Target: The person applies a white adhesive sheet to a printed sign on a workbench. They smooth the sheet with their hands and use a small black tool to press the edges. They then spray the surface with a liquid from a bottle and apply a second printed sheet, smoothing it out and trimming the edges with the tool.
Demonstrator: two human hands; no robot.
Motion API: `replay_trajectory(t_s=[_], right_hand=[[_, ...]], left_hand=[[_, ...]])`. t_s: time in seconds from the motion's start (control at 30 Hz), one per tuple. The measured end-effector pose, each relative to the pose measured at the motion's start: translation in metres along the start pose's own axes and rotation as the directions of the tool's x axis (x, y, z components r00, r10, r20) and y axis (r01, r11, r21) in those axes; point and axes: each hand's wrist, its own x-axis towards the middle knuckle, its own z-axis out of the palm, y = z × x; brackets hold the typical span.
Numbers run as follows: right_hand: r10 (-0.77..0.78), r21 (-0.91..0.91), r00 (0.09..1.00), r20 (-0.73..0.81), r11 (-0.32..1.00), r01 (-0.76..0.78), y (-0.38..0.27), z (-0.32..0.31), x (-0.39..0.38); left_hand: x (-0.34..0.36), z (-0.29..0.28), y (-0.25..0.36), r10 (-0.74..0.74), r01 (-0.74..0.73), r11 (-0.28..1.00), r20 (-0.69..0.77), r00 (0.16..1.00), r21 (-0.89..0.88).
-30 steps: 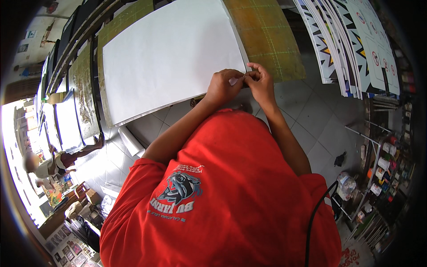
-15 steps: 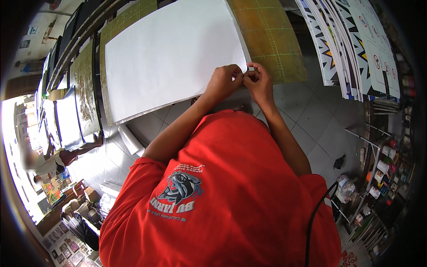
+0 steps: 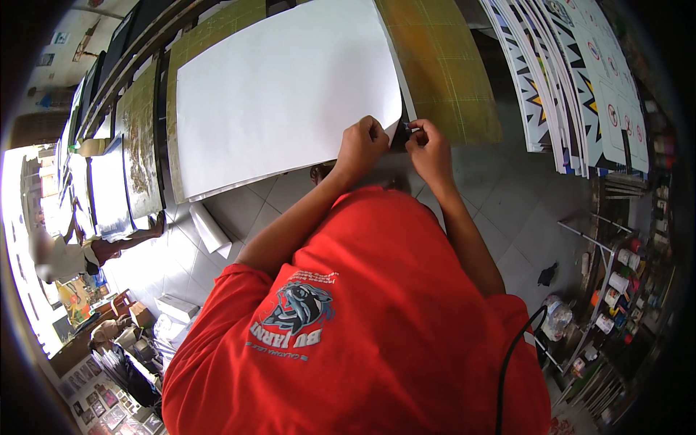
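A large white sheet [image 3: 290, 94] lies on a board in front of me. My left hand [image 3: 364, 148] is closed in a pinch on the sheet's near right corner. That corner is lifted a little, and a dark gap shows under it. My right hand [image 3: 429, 150] sits just to the right, thumb and forefinger pinched at the near end of a narrow pale strip [image 3: 403, 76] along the sheet's right edge. What lies between those fingertips is too small to make out. The two hands are apart.
A yellowish-green cutting mat [image 3: 449, 80] extends beyond the sheet's right side. Stacked printed panels [image 3: 580, 80] stand at the far right. A white roll [image 3: 210, 229] lies on the tiled floor. At the left is another person [image 3: 69, 254]; a cluttered rack [image 3: 616, 290] stands right.
My hands, close together before, have drawn apart, the right one moving right and slightly nearer. The sheet's corner now stands away from the pale strip, with a wider dark gap between them.
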Motion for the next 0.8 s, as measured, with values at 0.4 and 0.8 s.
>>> replay_trajectory(t_s=[0.4,0.8], right_hand=[[-0.035,0.004,0.988,0.153,0.999,0.034,-0.006,0.007,0.033],[-0.038,-0.089,0.980,0.196,0.994,0.056,-0.042,0.019,0.021]], left_hand=[[-0.008,-0.005,-0.008,-0.065,0.066,0.997,0.021,0.998,-0.044],[0.039,-0.029,-0.003,0.030,-0.033,0.999,0.172,0.985,0.015]])
